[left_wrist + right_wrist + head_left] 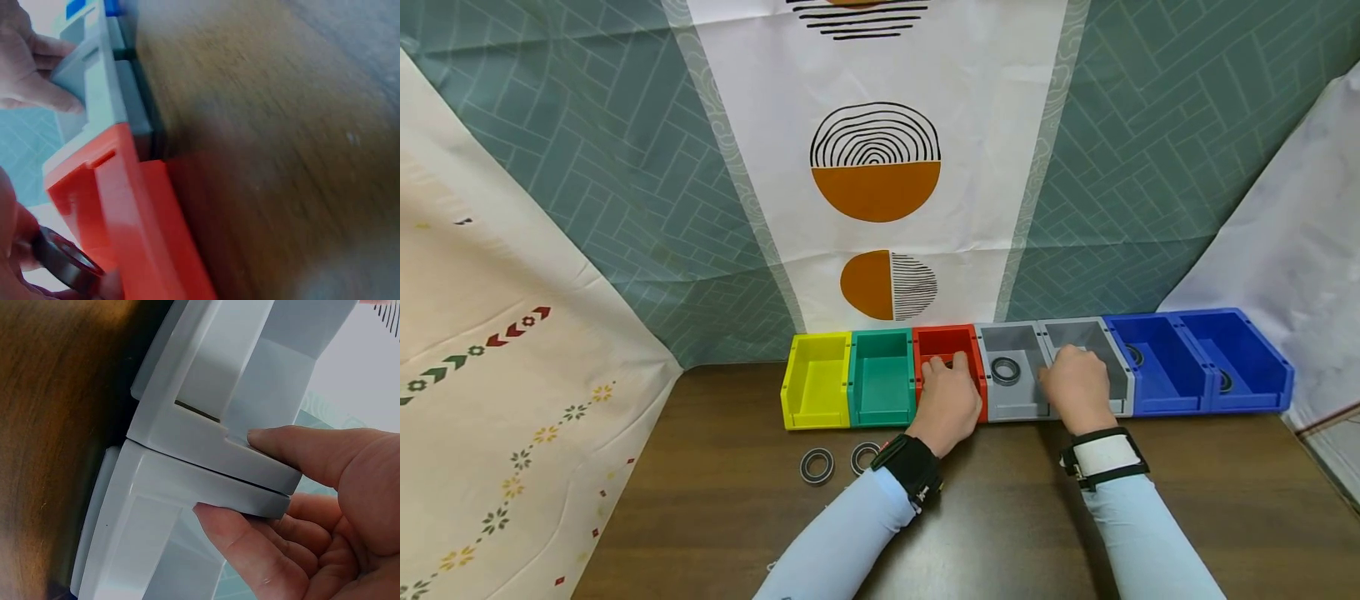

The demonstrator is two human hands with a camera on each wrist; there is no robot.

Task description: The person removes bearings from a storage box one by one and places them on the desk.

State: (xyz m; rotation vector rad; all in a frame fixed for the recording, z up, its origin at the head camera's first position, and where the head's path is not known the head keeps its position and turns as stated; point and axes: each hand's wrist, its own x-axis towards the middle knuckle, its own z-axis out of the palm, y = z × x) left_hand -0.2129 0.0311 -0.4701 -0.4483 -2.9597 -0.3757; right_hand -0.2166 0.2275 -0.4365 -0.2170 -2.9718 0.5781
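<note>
My left hand (pixel 951 402) is over the red bin (pixel 942 336). It pinches a ring-shaped ball bearing (pixel 67 261) between thumb and fingers, shown best in the left wrist view. In the head view that hand mostly hides the bearing. Farther right, my right hand (pixel 1078 389) grips the adjoining side walls (pixel 212 459) of two grey bins, thumb on one side and fingers on the other. Another bearing (pixel 1005 382) lies in the left grey bin (pixel 1000 406). The right grey bin (pixel 1097 333) is partly covered by the hand.
Yellow (pixel 816 406) and green bins (pixel 882 407) stand left of the red one. Two blue bins (pixel 1247 398) at the right end each hold a bearing. Two bearings (pixel 804 467) lie on the wooden table (pixel 715 500) before the row. A patterned cloth (pixel 970 208) hangs behind.
</note>
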